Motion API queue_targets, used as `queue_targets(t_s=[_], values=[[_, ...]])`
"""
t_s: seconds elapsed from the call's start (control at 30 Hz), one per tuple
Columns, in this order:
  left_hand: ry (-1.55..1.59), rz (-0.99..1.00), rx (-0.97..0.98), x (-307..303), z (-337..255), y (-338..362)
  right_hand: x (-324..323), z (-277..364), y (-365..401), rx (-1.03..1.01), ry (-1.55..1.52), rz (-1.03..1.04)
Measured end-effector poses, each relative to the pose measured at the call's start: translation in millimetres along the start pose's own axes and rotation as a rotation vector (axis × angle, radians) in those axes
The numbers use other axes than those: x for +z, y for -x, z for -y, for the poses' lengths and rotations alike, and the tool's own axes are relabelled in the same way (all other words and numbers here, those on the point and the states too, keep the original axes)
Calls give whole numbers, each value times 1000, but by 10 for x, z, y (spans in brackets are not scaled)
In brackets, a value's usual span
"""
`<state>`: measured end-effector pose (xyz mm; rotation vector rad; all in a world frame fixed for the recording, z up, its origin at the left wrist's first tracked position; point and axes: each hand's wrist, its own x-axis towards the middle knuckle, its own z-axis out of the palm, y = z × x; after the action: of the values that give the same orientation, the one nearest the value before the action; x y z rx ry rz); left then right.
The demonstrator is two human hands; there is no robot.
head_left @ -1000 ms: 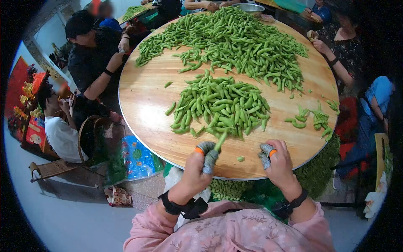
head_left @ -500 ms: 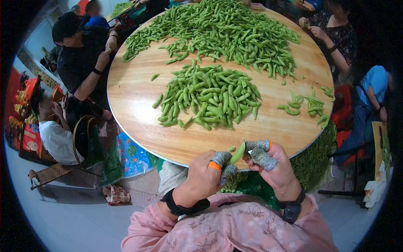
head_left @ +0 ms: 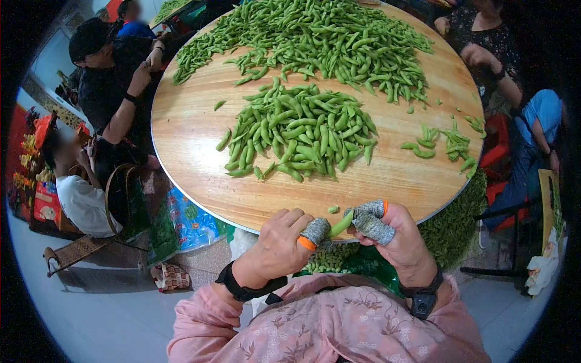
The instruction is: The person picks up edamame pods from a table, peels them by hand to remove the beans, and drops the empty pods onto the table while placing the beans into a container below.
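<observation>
Between my hands, at the front edge of the round table, a single green soybean pod (head_left: 341,224) is held slantwise. My left hand (head_left: 281,243) pinches its lower end, with grey knitted covers and an orange band on the fingers. At the pod's upper tip, my right hand (head_left: 387,228) is closed, its thumb and forefinger also in grey covers; the exact contact is partly hidden. Just beyond the fingers lies a small loose pod piece (head_left: 333,209). A heap of pods (head_left: 302,130) rests on the wood a little further away.
A larger pod pile (head_left: 339,42) covers the far side of the wooden table (head_left: 193,145). Some scattered pods (head_left: 454,145) lie at the right. Below the edge are green pods in a green bag (head_left: 445,236). People sit left and right; a wicker chair (head_left: 91,236) stands left.
My fingers have come closer together around the pod, and the right fingertips now meet its upper tip. The pod tilts flatter. The view has shifted slightly.
</observation>
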<state>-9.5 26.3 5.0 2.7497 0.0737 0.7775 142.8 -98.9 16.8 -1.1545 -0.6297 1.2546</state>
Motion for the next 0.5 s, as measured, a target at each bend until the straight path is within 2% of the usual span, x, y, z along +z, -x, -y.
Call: queue_targets(t_s=[0.2,0.3,0.37,0.4,0.47,0.5], values=[[35,-2,21,5,10,16,-33,-117,-63,-23,-44,1],[90,-5,-34,74,-2,84,-20,-131,-77,-27,-120,29],[333,-26,-211,114,-57,101,-57,-221,-111,-55,-137,40],[332,-26,-211,125,-93,106,-76,-271,-130,-84,-152,50],[584,-148,-474,144,-157,99,-83,-337,-158,-125,-147,40],[598,-147,-496,155,-161,92,-72,-344,-169,-164,-141,32]])
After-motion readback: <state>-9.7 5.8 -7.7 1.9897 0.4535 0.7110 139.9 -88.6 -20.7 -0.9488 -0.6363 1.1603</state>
